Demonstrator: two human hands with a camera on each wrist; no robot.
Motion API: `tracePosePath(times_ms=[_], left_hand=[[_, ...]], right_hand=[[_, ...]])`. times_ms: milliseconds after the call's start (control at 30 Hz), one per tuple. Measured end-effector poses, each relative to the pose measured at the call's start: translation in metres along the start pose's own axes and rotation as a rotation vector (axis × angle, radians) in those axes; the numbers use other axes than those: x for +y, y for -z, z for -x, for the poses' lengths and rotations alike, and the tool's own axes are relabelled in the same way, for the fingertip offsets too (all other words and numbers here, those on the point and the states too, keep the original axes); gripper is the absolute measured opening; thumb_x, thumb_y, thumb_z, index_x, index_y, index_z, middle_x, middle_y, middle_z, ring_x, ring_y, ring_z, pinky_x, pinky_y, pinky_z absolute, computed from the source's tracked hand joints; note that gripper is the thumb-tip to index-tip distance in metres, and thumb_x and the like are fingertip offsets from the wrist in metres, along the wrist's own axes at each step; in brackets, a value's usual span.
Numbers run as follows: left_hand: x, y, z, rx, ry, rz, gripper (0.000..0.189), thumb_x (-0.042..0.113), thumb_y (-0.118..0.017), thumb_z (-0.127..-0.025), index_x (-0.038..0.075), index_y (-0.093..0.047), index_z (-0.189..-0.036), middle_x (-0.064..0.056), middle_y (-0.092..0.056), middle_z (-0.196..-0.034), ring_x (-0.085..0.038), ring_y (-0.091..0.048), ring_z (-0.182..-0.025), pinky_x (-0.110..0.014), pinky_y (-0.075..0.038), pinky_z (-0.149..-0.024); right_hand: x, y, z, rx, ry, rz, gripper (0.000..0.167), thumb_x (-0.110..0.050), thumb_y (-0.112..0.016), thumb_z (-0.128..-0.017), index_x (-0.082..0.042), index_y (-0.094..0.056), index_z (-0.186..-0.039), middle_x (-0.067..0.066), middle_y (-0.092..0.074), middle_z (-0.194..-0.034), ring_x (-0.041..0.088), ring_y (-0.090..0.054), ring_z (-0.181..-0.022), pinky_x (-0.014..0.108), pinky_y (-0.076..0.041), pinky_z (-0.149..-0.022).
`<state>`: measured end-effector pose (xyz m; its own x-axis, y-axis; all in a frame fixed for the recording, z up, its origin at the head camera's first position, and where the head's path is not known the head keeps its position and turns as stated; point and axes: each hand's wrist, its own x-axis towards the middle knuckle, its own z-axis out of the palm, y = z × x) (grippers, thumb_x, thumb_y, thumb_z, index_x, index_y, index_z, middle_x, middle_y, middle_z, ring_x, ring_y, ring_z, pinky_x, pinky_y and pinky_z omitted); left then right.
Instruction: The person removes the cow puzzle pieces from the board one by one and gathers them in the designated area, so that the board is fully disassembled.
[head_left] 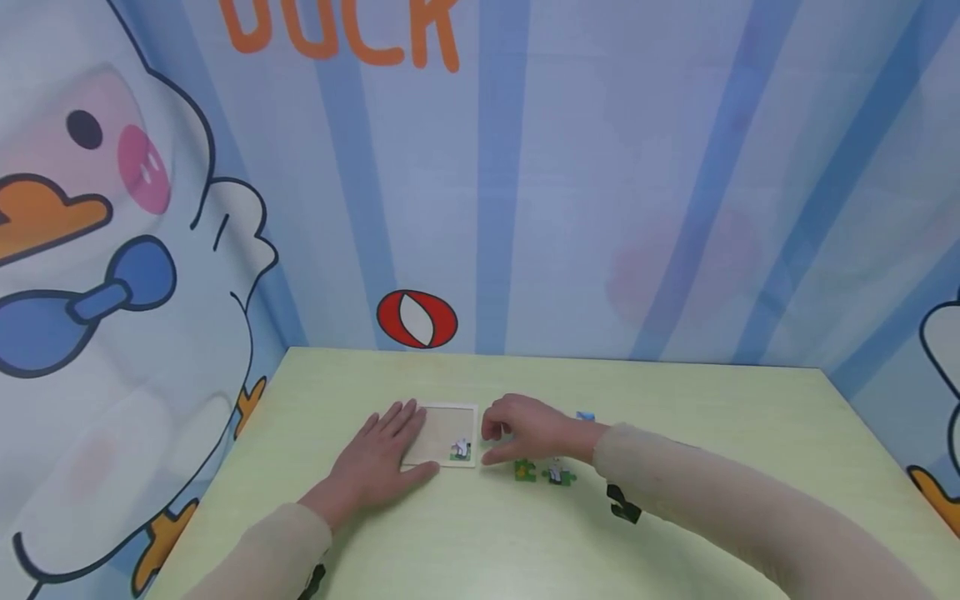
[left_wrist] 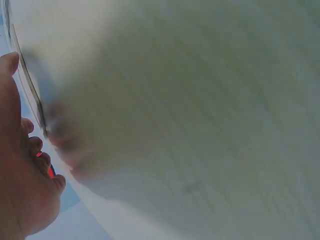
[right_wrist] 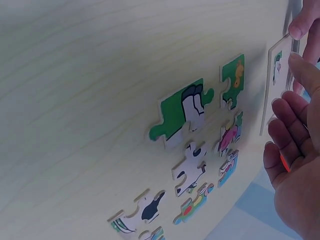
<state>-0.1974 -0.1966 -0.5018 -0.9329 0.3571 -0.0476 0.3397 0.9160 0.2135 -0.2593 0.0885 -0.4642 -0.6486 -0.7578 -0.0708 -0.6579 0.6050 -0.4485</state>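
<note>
A shallow pale puzzle board [head_left: 438,429] lies on the table, with one puzzle piece [head_left: 461,451] in its near right corner. My left hand [head_left: 375,462] rests on the board's left edge, fingers extended and thumb along the near side. Just off the right edge is my right hand [head_left: 528,429], its fingers loosely bent; the right wrist view shows nothing held in it. Close by that hand lie a green puzzle piece with an orange figure [right_wrist: 232,80] and a green piece with white and black shapes [right_wrist: 182,112].
Several more loose pieces lie beyond these, among them a white-and-black piece [right_wrist: 190,167] and a pink one [right_wrist: 230,137]. In the head view the right forearm covers part of this group. A printed curtain [head_left: 570,183] hangs behind the table's [head_left: 712,400] far edge.
</note>
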Motion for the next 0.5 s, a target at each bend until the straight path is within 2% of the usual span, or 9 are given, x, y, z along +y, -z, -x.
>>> tracePosePath(times_ms=[267, 500], left_hand=[[-0.0042, -0.0049, -0.0026, -0.003, 0.007, -0.013, 0.093, 0.067, -0.056, -0.102, 0.009, -0.03, -0.169, -0.011, -0.026, -0.176, -0.035, -0.019, -0.164, -0.059, -0.018, -0.131], [-0.0057, -0.0087, -0.0031, -0.012, 0.017, -0.009, 0.094, 0.068, -0.054, -0.102, 0.009, -0.028, -0.17, -0.01, -0.025, -0.177, -0.035, -0.017, -0.165, -0.059, -0.017, -0.131]], right_hand=[[-0.0021, -0.0028, -0.0047, -0.01, -0.011, 0.013, 0.022, -0.036, -0.087, -0.092, -0.02, -0.075, -0.099, -0.011, -0.065, -0.092, 0.012, -0.058, -0.09, 0.029, -0.052, -0.085], [-0.0023, -0.0044, -0.0088, -0.012, 0.001, 0.012, 0.023, -0.035, -0.087, -0.092, -0.018, -0.075, -0.101, -0.008, -0.067, -0.095, 0.013, -0.057, -0.09, 0.03, -0.052, -0.084]])
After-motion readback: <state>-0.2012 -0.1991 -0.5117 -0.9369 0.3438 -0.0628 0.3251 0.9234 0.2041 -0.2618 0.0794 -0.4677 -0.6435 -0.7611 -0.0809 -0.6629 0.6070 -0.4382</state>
